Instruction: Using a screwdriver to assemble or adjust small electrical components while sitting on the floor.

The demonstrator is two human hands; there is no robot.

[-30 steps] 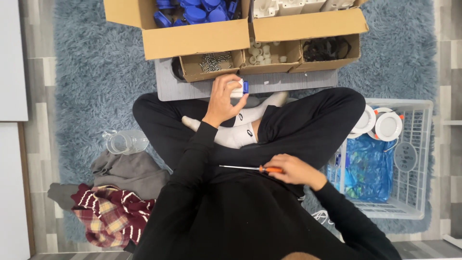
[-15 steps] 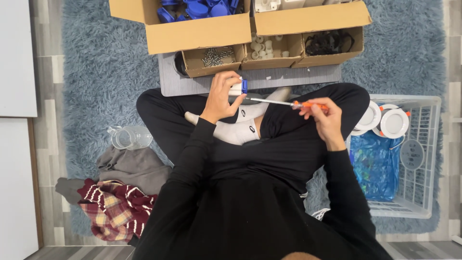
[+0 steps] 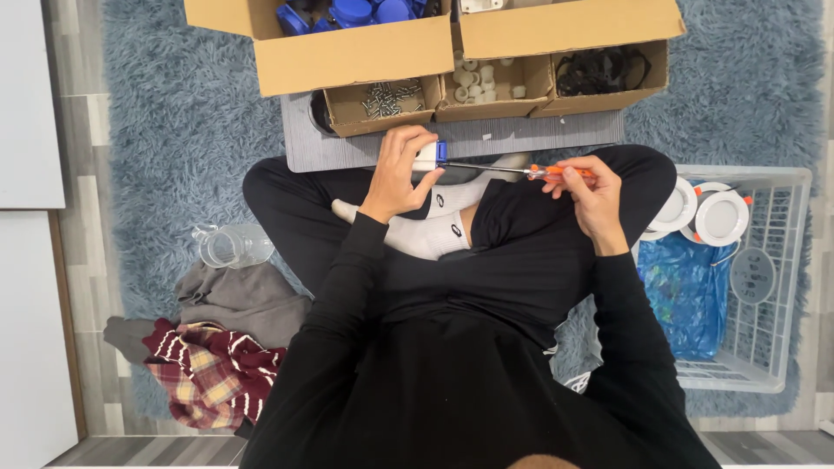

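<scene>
Both my hands are closed on their work, above my crossed legs at centre frame.

My left hand (image 3: 401,174) grips a small white and blue part (image 3: 429,155); my right hand (image 3: 589,195) pinches the orange handle of a screwdriver (image 3: 521,170) whose tip meets the part's blue end. Just beyond lies a grey board (image 3: 486,139), then small cardboard boxes (image 3: 495,87) of screws and white pieces. At right, a white basket (image 3: 764,287) holds round lamps (image 3: 719,217).

Head view, straight down, near
</scene>
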